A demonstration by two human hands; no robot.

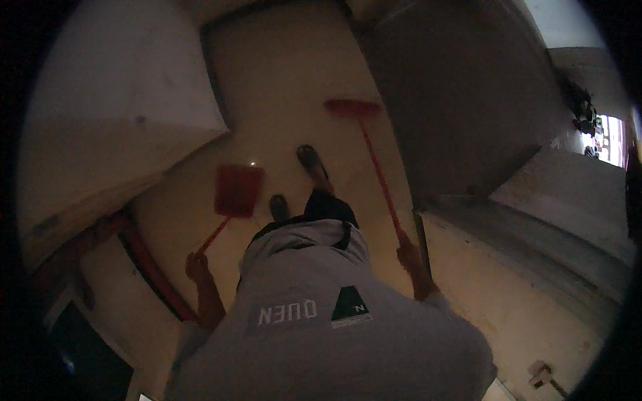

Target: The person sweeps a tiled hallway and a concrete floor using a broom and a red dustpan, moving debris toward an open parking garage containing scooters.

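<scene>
My left hand [196, 266] is closed round the handle of a red dustpan [239, 191], whose pan is held out ahead, left of my feet. In my right hand [408, 256] is the long red handle of a broom [381, 170]. The red broom head [352, 108] is farther forward, beside the dark wall on the right. Dim light hides the finer details of my fingers. Whether the pan touches the floor, I cannot tell.
A pale floor [281, 60] runs ahead between a light wall corner [167, 87] on the left and a dark wall [455, 100] on the right. My sandalled feet [309, 158] are mid-stride. A ledge [521, 234] borders the right side; a bright window [612, 140] shows far right.
</scene>
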